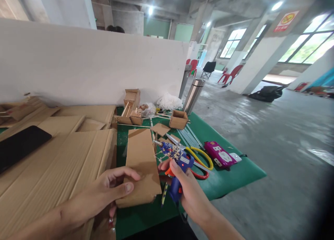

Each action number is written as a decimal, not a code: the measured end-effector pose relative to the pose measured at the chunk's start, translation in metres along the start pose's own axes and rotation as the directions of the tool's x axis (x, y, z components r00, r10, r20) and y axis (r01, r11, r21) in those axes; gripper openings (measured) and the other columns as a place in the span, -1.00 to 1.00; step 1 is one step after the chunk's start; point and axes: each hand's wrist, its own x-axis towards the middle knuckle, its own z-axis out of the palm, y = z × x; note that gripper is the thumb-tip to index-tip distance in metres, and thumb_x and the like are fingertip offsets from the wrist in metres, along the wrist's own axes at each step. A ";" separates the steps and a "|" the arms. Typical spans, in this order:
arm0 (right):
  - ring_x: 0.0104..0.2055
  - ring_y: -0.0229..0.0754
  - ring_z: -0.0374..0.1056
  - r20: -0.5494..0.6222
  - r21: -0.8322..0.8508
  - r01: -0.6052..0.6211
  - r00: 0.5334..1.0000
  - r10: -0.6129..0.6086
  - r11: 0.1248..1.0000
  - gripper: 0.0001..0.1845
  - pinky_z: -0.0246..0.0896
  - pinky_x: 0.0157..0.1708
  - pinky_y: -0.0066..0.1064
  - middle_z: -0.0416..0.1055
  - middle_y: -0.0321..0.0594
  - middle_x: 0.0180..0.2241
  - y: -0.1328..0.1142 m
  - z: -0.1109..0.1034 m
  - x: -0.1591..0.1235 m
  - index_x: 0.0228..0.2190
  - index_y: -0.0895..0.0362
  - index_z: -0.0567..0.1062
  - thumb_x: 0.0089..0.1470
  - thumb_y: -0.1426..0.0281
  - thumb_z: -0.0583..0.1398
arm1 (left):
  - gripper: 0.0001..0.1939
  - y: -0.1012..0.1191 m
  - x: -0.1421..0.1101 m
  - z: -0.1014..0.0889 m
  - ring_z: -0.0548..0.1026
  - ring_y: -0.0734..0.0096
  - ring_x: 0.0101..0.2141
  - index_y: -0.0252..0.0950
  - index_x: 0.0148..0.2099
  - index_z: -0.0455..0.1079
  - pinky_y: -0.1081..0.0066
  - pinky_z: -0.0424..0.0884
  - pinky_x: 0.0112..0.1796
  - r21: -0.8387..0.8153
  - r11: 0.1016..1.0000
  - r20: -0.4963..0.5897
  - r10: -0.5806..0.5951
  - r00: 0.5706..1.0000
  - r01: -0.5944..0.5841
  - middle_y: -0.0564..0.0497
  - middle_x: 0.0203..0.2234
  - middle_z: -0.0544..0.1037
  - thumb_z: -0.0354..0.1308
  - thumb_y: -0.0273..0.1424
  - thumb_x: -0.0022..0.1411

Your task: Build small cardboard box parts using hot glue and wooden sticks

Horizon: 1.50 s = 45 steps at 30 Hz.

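Observation:
My right hand [186,184] is wrapped around a blue hot glue gun [180,160] with an orange trigger. Its nozzle points up and left, and dried glue and bits cling to its front. A small red light glows on the gun's side. My left hand [112,187] grips the near left edge of a rectangular cardboard piece [142,160], thumb and index finger on its top face, other fingers lower at the edge. Just beyond the gun lie yellow-handled scissors [199,156] and a red-handled tool [200,175]. Small cardboard scraps [160,129] are near the nozzle.
Stacked cardboard sheets [78,153] cover the left, with a black phone [23,144] on them. On the green table [235,177] are clear glue sticks [191,137], a purple power strip [219,154], a cardboard box [179,120] and a steel flask [193,95]. A white partition [91,66] stands behind.

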 end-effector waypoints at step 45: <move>-0.12 0.12 0.49 -0.065 -0.572 0.082 0.987 -0.144 0.816 -0.63 0.40 -0.11 -0.15 0.62 -0.13 -0.25 0.011 -0.004 -0.001 -0.32 0.09 0.66 -0.13 0.10 0.37 | -0.43 -0.009 0.003 0.010 0.53 0.48 -0.64 -0.18 -0.08 0.37 0.67 0.28 -0.75 -0.078 0.994 -0.135 0.060 0.989 -0.071 0.23 -0.55 0.22 0.23 0.15 0.07</move>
